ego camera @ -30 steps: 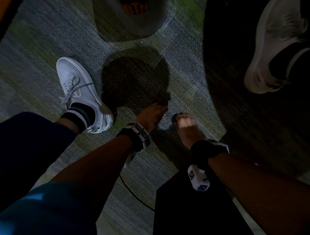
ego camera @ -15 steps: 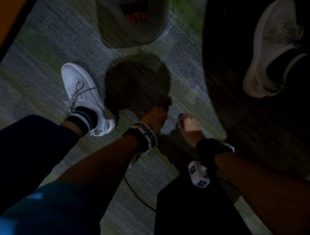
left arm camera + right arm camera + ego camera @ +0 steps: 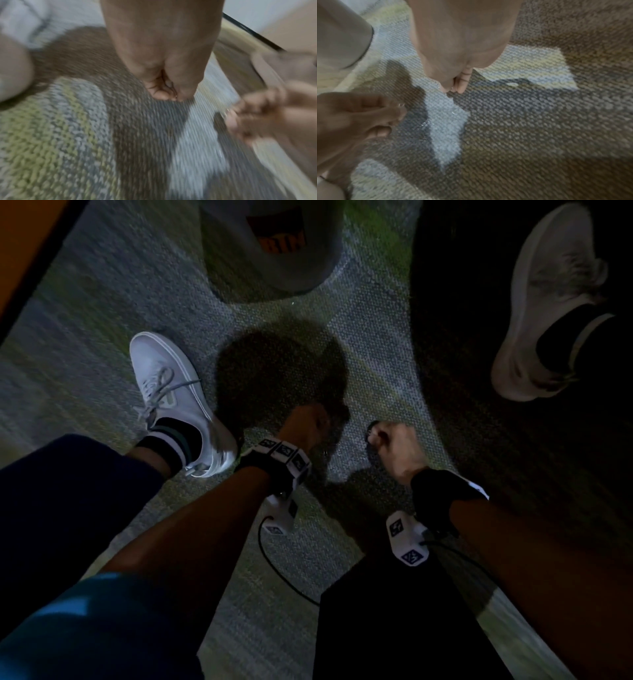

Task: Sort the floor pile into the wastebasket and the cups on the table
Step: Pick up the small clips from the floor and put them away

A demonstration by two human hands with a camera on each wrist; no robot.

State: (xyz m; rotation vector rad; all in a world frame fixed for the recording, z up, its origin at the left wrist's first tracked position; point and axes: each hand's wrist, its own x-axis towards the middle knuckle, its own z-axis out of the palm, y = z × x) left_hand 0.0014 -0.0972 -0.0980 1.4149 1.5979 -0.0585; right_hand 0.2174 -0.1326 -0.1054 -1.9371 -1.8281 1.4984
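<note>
Wastebasket waits ahead; both my hands, left and right, are curled around something tiny I can't identify, which could slip into the carpet unseen.

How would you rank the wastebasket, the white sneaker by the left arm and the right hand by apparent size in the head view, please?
1. wastebasket, though cut off by the frame's top edge.
2. white sneaker.
3. right hand, nearer the camera, so only apparently smallest.

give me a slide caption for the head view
Both hands, left hand and right hand, reach down to the patterned carpet near a grey wastebasket, fingers curled.
</note>
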